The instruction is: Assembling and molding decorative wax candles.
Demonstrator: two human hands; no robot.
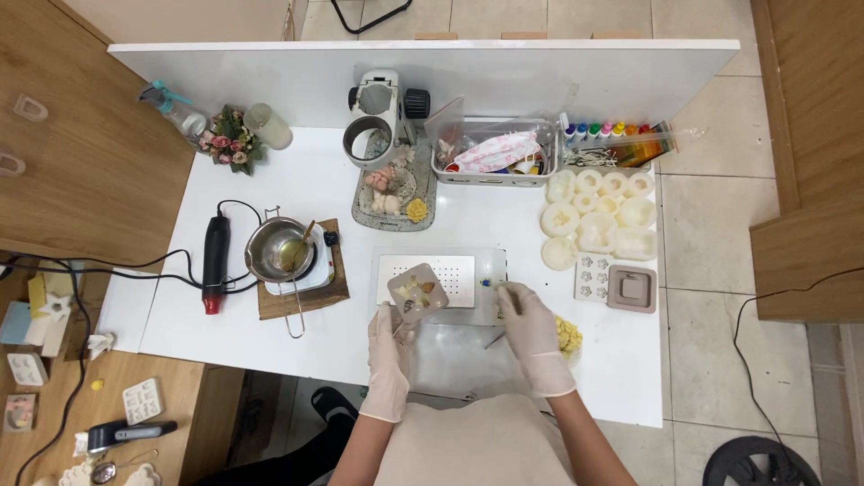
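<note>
Down near the front edge of the white table, the left hand in a thin glove holds up a small square mold with little yellow bits inside. Just beside it, the right hand pinches a thin stick over the flat silver plate. Bare table lies between both hands, while a metal pot sits well apart to the left and round white molds crowd the right edge.

Bare table behind the pot — white moulds (clustered) crowding the right.
</note>
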